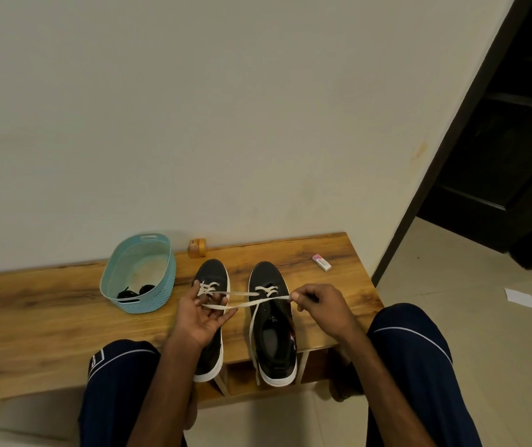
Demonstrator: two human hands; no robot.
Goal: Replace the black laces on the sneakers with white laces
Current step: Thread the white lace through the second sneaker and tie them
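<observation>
Two black sneakers with white soles stand side by side on the wooden bench, toes toward the wall. The left sneaker and the right sneaker both carry white laces in their front eyelets. My left hand lies palm up over the left sneaker with a white lace running across its fingers. My right hand pinches the other end of that lace above the right sneaker. A second white lace end hangs down the right sneaker's side. Black laces lie in the blue basket.
A small orange box stands against the wall behind the sneakers. A small white packet lies at the bench's far right. My knees frame the bench's front edge. A paper scrap lies on the tiled floor beside a dark doorway.
</observation>
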